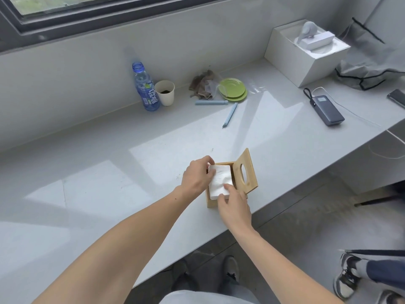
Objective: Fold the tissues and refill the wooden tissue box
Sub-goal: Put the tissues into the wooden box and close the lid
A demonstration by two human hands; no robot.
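Note:
A small wooden tissue box [210, 203] stands near the front edge of the grey counter. Its lid [246, 172], which has an oval hole, is swung open to the right and stands upright. A folded stack of white tissues [220, 180] sits in the box's open top, partly above the rim. My left hand [196, 177] pinches the stack's far left corner. My right hand [234, 205] grips its near right corner.
Farther back are a blue bottle [146, 88], a paper cup [165, 92], a crumpled cloth [203, 85], green saucers [233, 88] and two blue pens [230, 115]. A power bank [324, 109] and white box [306, 51] lie right. Another person's shoe [347, 275] is on the floor.

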